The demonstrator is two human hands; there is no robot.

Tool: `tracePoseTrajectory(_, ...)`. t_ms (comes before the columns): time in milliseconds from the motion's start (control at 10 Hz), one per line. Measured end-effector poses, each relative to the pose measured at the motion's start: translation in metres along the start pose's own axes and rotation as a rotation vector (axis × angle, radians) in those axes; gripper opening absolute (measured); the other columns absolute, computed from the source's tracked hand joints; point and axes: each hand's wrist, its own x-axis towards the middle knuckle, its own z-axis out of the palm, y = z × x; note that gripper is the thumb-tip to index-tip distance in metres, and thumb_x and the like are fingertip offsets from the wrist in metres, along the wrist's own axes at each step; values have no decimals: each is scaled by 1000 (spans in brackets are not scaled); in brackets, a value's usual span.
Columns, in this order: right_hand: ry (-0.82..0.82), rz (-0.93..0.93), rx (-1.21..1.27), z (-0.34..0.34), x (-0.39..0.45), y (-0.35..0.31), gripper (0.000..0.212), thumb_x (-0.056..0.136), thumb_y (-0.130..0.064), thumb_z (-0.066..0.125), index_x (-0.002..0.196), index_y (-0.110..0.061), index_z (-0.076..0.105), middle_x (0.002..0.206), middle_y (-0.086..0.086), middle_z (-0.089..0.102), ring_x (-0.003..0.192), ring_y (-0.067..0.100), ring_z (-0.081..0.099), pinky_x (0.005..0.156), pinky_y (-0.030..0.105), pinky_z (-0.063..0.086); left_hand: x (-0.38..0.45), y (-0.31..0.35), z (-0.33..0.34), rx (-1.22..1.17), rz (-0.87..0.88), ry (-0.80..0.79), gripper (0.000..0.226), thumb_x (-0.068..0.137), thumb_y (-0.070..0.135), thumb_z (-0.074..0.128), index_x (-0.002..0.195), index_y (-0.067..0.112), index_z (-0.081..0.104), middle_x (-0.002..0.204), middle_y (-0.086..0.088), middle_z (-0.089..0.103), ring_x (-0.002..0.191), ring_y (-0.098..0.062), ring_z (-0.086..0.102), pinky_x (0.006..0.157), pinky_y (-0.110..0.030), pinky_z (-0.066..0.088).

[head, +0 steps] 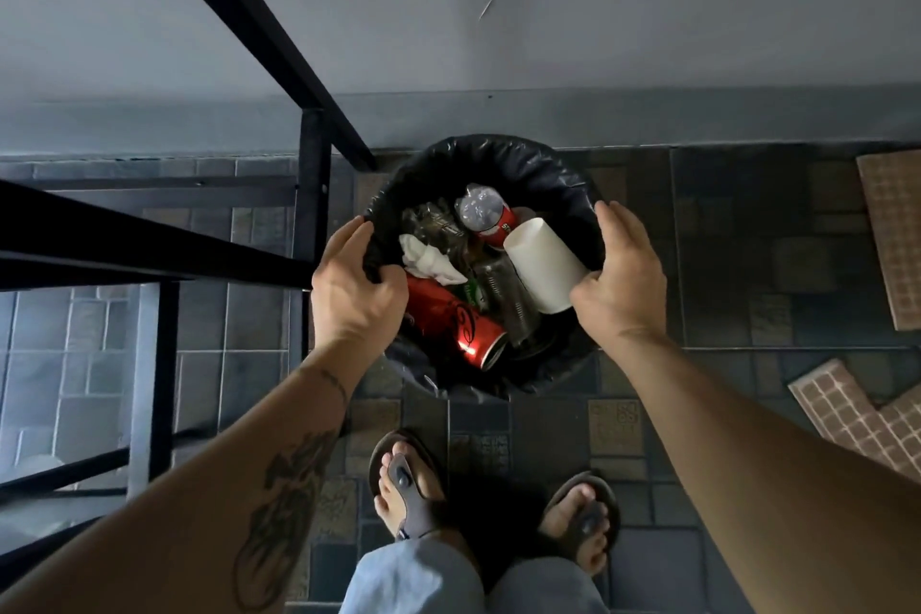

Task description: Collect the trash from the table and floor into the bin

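**Two Hands on a Full Bin**

A grey wall (548,5) fills the far side. Below it is a dark tiled floor (747,224). A black metal table frame (164,254) stands on the left. Some brown tile sheets (892,234) lie on the floor at the right.

The bin (563,180) sits on the floor in the middle, close to the wall and just right of the table frame. It has a black bag inside it. The person stands on the near side of it, and both arms reach out to it.

The left hand (356,287) is clamped on the left rim of the bin, with the fingers curled over the bag edge. The right hand (623,274) is at the right rim with its fingers spread out along the edge. I cannot tell if it is gripping the rim.

The trash is in the bin. A red can (453,322) lies on the near side. A white paper cup (545,264) lies at the right, just beside the right hand. A clear plastic bottle with a red label (486,214) is on the far side. A scrunched white tissue (428,259) lies near the left hand.
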Motion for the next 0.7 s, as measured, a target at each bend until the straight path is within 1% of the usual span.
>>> tracePoseTrajectory(100,-4,-22,11,-5,8,-3,78,76,12,55,149,-13,42,157,3,37,137,27,46,107,40,44,5,-1,2,-12,7,7,43,78,12,51,116,18,70,121,7,66,105,-12,63,80,-10,49)
tracePoseTrajectory(200,-67,-36,-14,-12,10,-5,80,77,9,60,151,-15,38,160,2,32,139,28,42,110,42,41,3,1,0,23,-31,5,52,84,4,55,134,13,63,142,5,57,121,-11,56,90,-11,44)
tracePoseTrajectory(300,-190,32,-59,-21,10,-9,83,81,2,62,155,-18,29,164,0,23,144,27,34,113,42,33,-6,10,-6,65,-44,-52,51,86,1,56,136,12,62,145,13,50,111,-4,49,83,-12,39)
tracePoseTrajectory(400,-264,73,-89,-37,7,-19,81,84,-5,61,156,-18,25,164,0,22,147,26,30,115,42,30,-8,21,-18,140,-124,-151,55,87,9,55,140,20,56,144,19,47,100,-7,51,67,-15,40)
tracePoseTrajectory(500,-277,67,-115,-60,-7,-40,73,87,-8,59,154,-15,29,161,2,29,143,27,36,112,41,33,-15,37,-37,193,-120,-250,48,82,12,54,126,32,57,124,13,60,86,-13,59,59,-24,41)
tracePoseTrajectory(600,-294,35,-111,-94,-19,-70,67,88,-8,59,151,-14,34,154,3,40,137,27,44,107,40,39,-20,61,-61,232,-139,-294,31,77,13,54,103,30,58,105,12,62,86,-14,59,66,-30,48)
tracePoseTrajectory(700,-327,-6,-65,-135,-42,-104,64,86,-9,61,147,-15,42,145,4,50,131,28,50,99,39,43,-38,88,-96,287,-99,-325,43,77,20,56,119,30,59,116,11,61,96,-15,61,81,-40,56)
